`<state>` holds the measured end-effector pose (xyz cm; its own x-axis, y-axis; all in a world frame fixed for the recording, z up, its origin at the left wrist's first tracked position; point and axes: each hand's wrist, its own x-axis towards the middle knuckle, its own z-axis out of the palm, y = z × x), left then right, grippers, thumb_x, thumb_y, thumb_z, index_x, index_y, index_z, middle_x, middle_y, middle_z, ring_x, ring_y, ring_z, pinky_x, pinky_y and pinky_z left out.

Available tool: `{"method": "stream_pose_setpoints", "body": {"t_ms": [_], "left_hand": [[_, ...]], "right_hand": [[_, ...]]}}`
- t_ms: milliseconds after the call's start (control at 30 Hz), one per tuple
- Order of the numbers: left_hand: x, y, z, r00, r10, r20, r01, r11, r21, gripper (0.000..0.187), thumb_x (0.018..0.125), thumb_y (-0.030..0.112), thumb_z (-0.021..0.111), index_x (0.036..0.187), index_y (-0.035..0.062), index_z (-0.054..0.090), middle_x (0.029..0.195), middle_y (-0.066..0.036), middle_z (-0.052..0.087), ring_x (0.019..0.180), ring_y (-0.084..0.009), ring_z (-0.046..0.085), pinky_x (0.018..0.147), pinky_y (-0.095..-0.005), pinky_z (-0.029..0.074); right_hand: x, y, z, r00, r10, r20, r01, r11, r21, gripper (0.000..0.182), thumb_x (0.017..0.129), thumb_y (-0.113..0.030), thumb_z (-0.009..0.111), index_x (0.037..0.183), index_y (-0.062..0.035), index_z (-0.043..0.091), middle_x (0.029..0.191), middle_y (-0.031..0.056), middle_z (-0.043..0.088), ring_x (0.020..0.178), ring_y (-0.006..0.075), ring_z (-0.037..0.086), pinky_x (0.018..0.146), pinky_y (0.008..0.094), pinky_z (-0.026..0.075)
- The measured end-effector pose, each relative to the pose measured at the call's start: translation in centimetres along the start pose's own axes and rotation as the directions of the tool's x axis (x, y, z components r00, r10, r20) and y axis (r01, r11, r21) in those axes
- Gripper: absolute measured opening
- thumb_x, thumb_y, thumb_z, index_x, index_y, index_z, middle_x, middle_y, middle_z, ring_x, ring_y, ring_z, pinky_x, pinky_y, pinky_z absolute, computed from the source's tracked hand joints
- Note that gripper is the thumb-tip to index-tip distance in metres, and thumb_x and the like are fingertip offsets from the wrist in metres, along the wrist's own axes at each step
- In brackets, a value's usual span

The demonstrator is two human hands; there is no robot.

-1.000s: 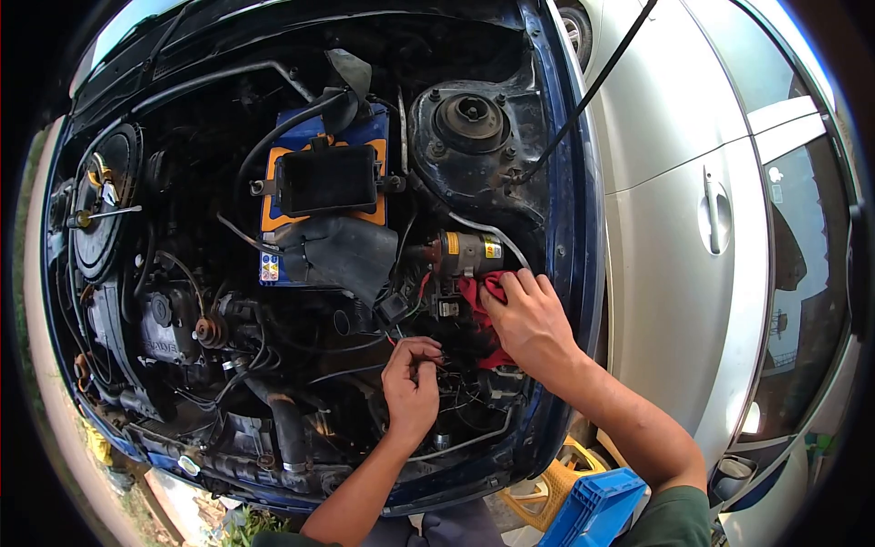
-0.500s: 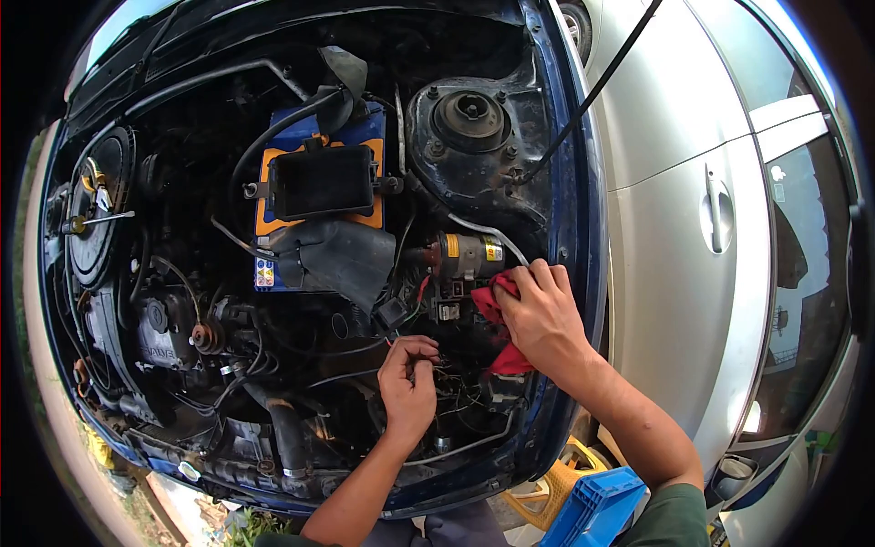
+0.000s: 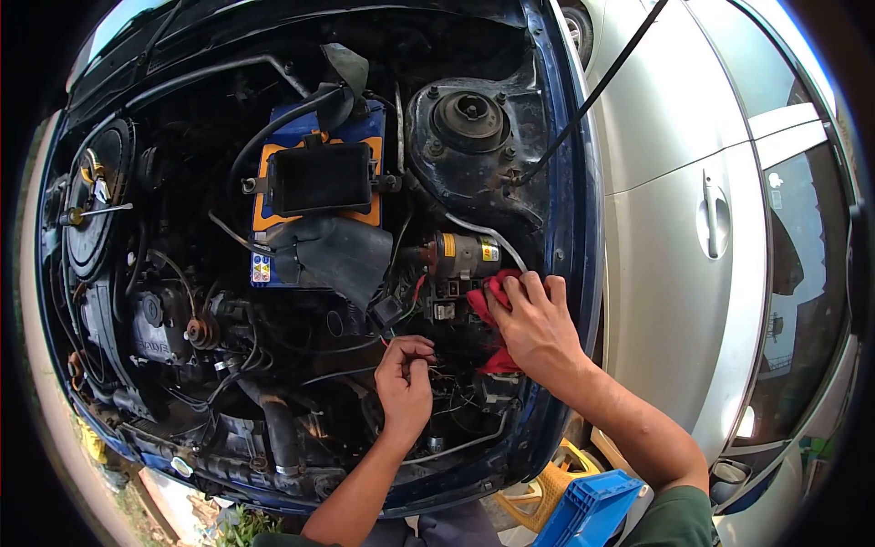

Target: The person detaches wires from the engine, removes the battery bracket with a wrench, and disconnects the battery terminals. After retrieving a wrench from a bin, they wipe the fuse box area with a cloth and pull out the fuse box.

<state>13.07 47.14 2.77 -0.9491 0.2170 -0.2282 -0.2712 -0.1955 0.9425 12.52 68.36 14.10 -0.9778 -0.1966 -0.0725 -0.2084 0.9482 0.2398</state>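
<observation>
My right hand [image 3: 540, 324] is closed on a red cloth [image 3: 499, 362], pressing it near the inner fender beside a metal canister [image 3: 467, 254] with yellow labels. Part of the cloth is bunched at the fingertips, and the rest hangs below them. Lower and to the left, my left hand [image 3: 404, 387] is closed with curled fingers among thin loose wires [image 3: 456, 392]. Whatever it pinches is too small to make out. Just above that hand is a small black connector box [image 3: 386, 312].
A blue and orange battery [image 3: 369, 214] carries a black tray [image 3: 321, 180] and a rubber flap [image 3: 342, 255]. Pliers [image 3: 96, 178] and a screwdriver [image 3: 100, 213] lie on the round air cleaner [image 3: 89, 244]. A prop rod [image 3: 597, 87] slants upward at right. A silver car [image 3: 670, 219] stands alongside.
My right hand has shifted slightly down with the red cloth, its wrist turning a little. My left hand stays closed in nearly the same place. The whole view has moved slightly.
</observation>
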Motion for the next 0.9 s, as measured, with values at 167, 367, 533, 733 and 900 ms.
{"method": "stream_pose_setpoints", "body": {"t_ms": [167,367,533,733,900], "left_hand": [[-0.4,0.3,-0.4,1.0,-0.017,-0.003,0.017,1.0,-0.007,0.017,0.093,-0.013,0.049,0.098,-0.0047,0.063,0.11,-0.013,0.068,0.09,-0.0132,0.065,0.084,-0.0276,0.054],[-0.9,-0.6,-0.8,0.999,-0.017,0.027,0.016,0.999,0.038,0.021,0.095,-0.011,0.045,0.102,0.0005,0.061,0.113,-0.01,0.067,0.09,-0.0112,0.063,0.083,-0.0273,0.051],[-0.5,0.1,-0.6,0.999,-0.031,-0.009,0.031,0.999,0.011,0.017,0.093,-0.013,0.049,0.098,-0.0046,0.063,0.11,-0.012,0.068,0.09,-0.013,0.065,0.084,-0.0278,0.054],[0.0,0.0,-0.4,1.0,-0.023,-0.007,0.023,1.0,0.007,0.017,0.093,-0.014,0.049,0.098,-0.0047,0.063,0.109,-0.013,0.068,0.089,-0.0133,0.065,0.082,-0.0281,0.055],[0.2,-0.3,-0.2,1.0,-0.006,0.002,0.006,1.0,0.012,0.017,0.092,-0.014,0.049,0.098,-0.0049,0.063,0.108,-0.013,0.068,0.088,-0.0138,0.065,0.082,-0.0284,0.055]], "right_hand": [[-2.1,0.4,-2.3,1.0,0.022,0.01,-0.024,0.973,0.228,0.035,0.082,-0.026,0.08,0.113,-0.008,0.077,0.11,0.0103,0.065,0.116,0.0302,0.054,0.098,0.0481,0.04],[-0.2,-0.1,-0.8,0.993,0.087,-0.079,-0.082,0.994,0.075,0.028,0.087,-0.016,0.066,0.109,-0.0023,0.076,0.107,0.0109,0.064,0.115,0.0292,0.053,0.099,0.0467,0.037],[0.8,0.4,0.0,0.993,0.115,-0.025,-0.109,0.981,0.159,0.028,0.087,-0.015,0.066,0.11,-0.0032,0.077,0.11,0.01,0.064,0.118,0.0287,0.051,0.102,0.0468,0.035],[0.1,0.6,0.2,0.998,0.018,-0.053,-0.017,1.0,0.02,0.027,0.087,-0.015,0.067,0.11,-0.0058,0.078,0.11,0.0083,0.063,0.12,0.0278,0.051,0.102,0.0477,0.037],[0.2,1.2,0.0,0.998,-0.058,-0.031,0.058,0.998,0.008,0.027,0.088,-0.017,0.067,0.111,-0.007,0.078,0.11,0.0078,0.064,0.119,0.026,0.052,0.104,0.0485,0.037]]}}
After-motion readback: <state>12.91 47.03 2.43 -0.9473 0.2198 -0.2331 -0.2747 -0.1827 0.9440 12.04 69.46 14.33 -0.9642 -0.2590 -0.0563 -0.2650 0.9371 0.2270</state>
